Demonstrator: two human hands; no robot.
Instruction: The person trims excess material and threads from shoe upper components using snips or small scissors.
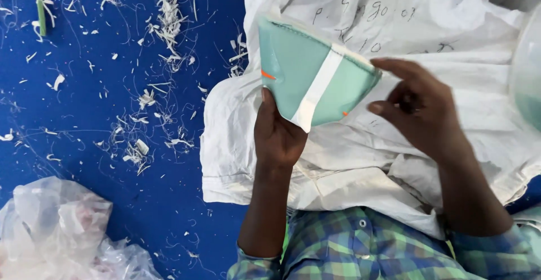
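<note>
Fabric piece (313, 80) held over sack (451, 49), left hand (277, 136) at its 7 o'clock, right hand (420, 111) at 3. Plastic wrap (62, 229) at 8 o'clock, scraps (141, 145) at 9 on floor (84, 111).

Curved teal fabric piece (307, 77) with white centre stripe, upright over white sack.
</note>
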